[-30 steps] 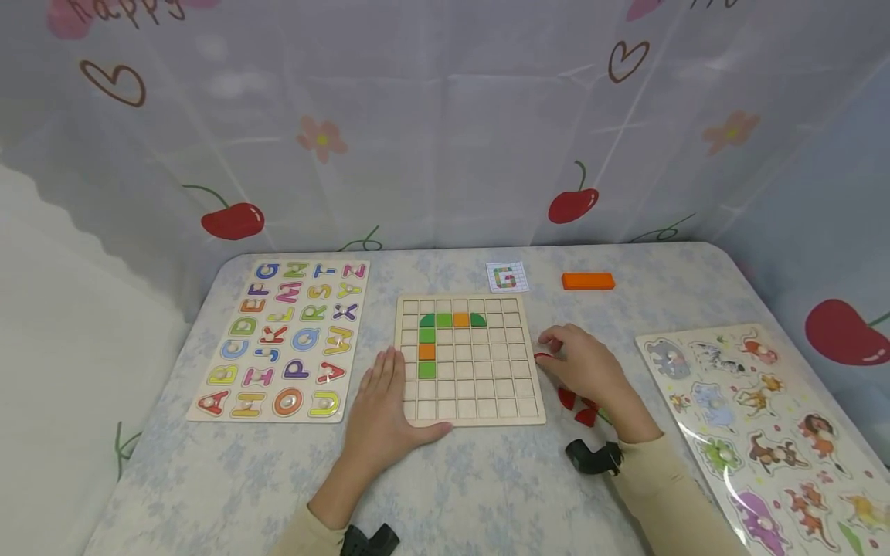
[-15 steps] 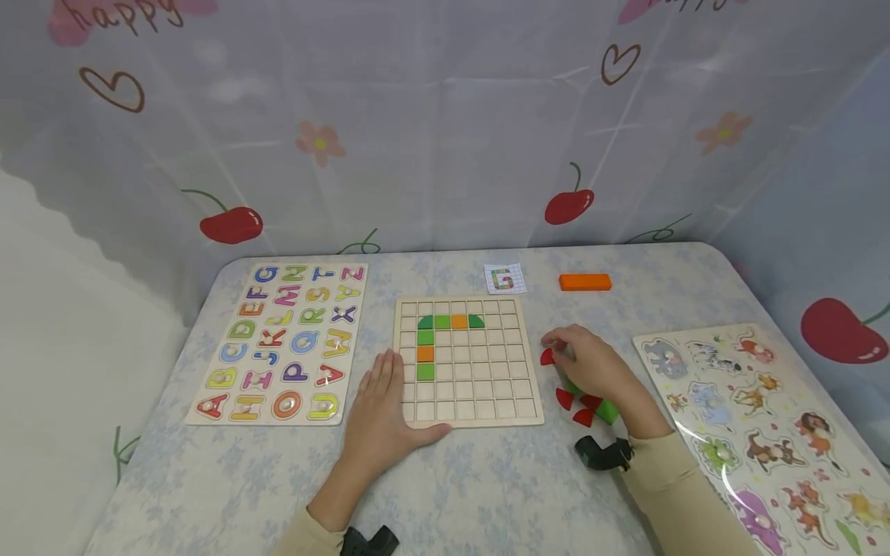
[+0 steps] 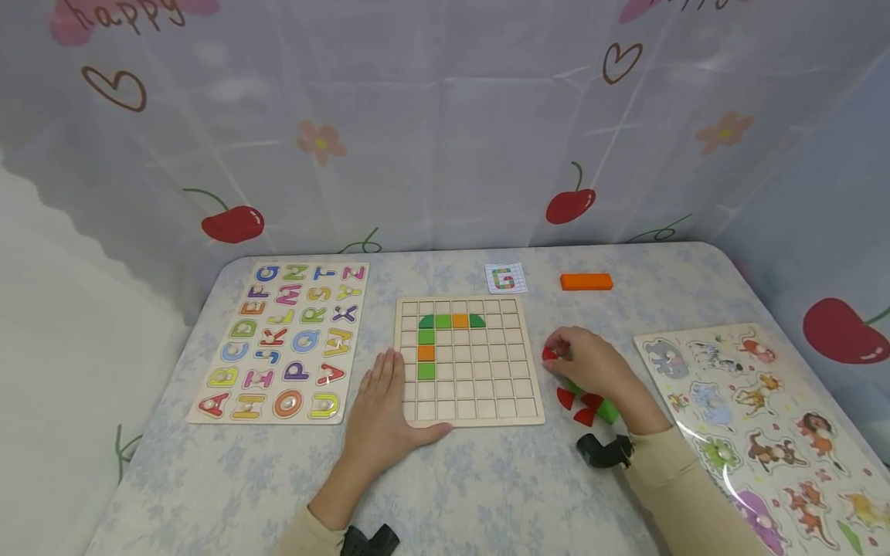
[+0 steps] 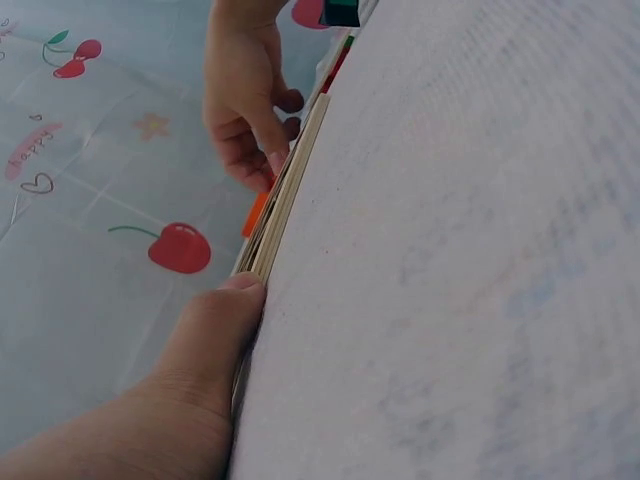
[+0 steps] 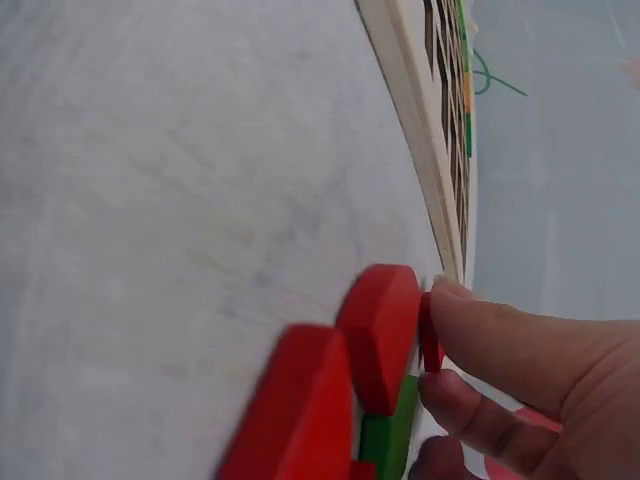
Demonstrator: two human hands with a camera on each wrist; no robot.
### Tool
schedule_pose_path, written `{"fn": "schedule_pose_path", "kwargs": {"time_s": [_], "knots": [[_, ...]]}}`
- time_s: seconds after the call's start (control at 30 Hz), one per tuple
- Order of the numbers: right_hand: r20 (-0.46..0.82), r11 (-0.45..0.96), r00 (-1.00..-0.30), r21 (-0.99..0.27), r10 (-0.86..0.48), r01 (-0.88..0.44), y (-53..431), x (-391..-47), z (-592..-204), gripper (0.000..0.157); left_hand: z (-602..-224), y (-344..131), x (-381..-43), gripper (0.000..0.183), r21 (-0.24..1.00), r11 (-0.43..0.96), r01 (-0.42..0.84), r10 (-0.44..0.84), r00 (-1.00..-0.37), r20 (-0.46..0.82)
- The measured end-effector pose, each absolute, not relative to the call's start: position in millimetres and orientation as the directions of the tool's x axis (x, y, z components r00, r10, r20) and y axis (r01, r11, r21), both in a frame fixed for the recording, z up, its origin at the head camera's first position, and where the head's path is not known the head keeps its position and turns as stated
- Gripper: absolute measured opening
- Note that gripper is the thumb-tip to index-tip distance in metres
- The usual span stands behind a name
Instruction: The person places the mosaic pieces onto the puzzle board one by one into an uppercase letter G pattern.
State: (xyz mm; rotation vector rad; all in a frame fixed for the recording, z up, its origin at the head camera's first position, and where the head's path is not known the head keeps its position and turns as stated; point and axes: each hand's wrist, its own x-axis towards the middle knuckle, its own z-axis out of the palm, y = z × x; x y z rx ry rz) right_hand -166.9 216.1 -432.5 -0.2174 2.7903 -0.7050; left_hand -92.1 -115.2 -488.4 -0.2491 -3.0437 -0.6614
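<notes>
Right of centre in the head view, the right hand (image 3: 589, 363) is pinching a red piece (image 3: 549, 354) just beside the board (image 3: 487, 390), its fingertips covering more of it than half a second ago. The left hand (image 3: 381, 421) is staying at the board's left edge, fingers straight, thumb spread. Below the right hand, other red pieces (image 3: 584, 417) and a green piece (image 3: 608, 411) are lying partly hidden; an orange bar (image 3: 586, 282) is lying upper right.

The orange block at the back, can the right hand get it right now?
Probably yes: nothing shows in the way between the right hand and the orange block. That hand seems to pinch a red piece, though, so it may need to let go first.
</notes>
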Motion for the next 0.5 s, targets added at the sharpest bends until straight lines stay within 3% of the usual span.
{"fn": "schedule_pose_path", "kwargs": {"time_s": [0.2, 0.5], "knots": [[-0.224, 0.827, -0.932, -0.549, -0.284, -0.120, 219, -166, -434, 0.021, -489, -115, -92, 0.134, 0.410, 0.897, 0.164, 0.154, -0.986, 0.058], [-0.148, 0.739, -0.952, -0.665, -0.269, -0.105, 208, -164, -433, 0.018, -490, -117, -93, 0.134, 0.404, 0.897, 0.179, 0.166, -0.984, 0.067]]}}
